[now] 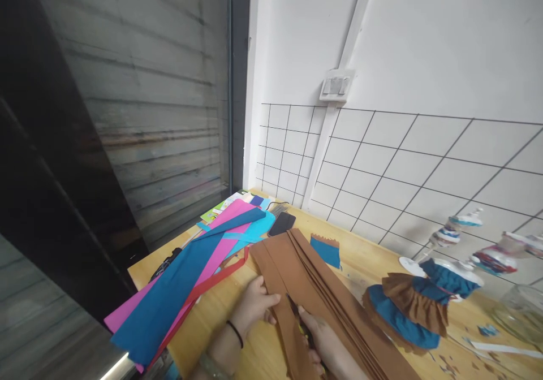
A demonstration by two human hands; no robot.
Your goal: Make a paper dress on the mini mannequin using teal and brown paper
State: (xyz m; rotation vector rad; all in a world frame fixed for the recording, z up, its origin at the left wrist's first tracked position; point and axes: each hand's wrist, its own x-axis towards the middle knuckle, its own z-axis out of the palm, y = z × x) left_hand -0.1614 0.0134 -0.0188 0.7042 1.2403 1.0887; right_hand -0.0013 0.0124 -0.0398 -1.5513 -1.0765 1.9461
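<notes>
A long piece of brown fabric [271, 255], with several folds along its right side, lies across the wooden table in front of me. My left hand [255, 303] pinches its left edge between thumb and fingers. Just to the right, my right hand [318, 335] grips scissors [306, 335] with dark blades and partly yellow handles. The blades sit in the brown fabric, and a strip is parted to their left from there toward me. My fingers hide part of the scissor handles.
Blue [169, 289] and pink fabric [231, 213] lie piled at left, beside a red strip [224, 272]. A black phone [282, 224] rests behind the brown cloth. At right stand a ruffled doll-size dress [418, 303], a glass jar [520, 312] and scattered scraps. A wire grid [382, 171] covers the wall.
</notes>
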